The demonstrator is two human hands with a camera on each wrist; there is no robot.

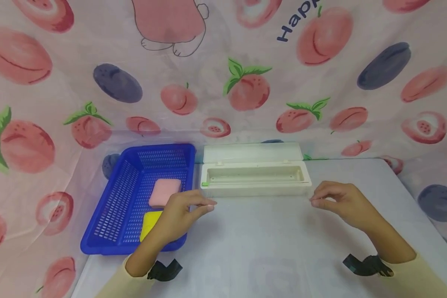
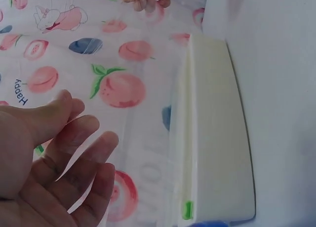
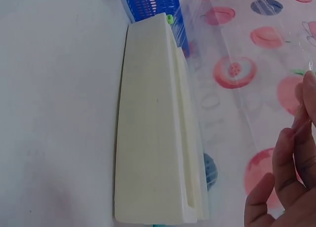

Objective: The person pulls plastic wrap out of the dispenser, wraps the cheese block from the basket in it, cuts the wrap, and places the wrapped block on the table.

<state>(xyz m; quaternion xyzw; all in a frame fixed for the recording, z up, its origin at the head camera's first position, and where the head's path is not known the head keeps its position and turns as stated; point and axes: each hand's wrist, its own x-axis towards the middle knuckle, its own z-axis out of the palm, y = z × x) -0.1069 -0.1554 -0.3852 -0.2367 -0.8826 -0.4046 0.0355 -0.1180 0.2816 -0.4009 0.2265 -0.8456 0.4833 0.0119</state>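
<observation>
A long white cling film dispenser (image 1: 256,190) stands at the back of the table, its clear lid (image 1: 251,153) raised and a green slider (image 1: 205,183) at its left end. Just in front of its left corner, my left hand (image 1: 182,211) pinches thumb and forefinger together on the edge of a clear plastic film. The right hand (image 1: 344,203) pinches the film's other side near the right corner. The film (image 3: 311,64) is nearly invisible, showing as faint glints in the right wrist view; its full outline cannot be made out.
On the left lies a blue plastic basket (image 1: 111,203) with a pink block (image 1: 165,193) and a yellow block (image 1: 149,223), partly behind the left arm. A fruit-print cloth (image 1: 216,82) hangs behind the white table (image 1: 264,248).
</observation>
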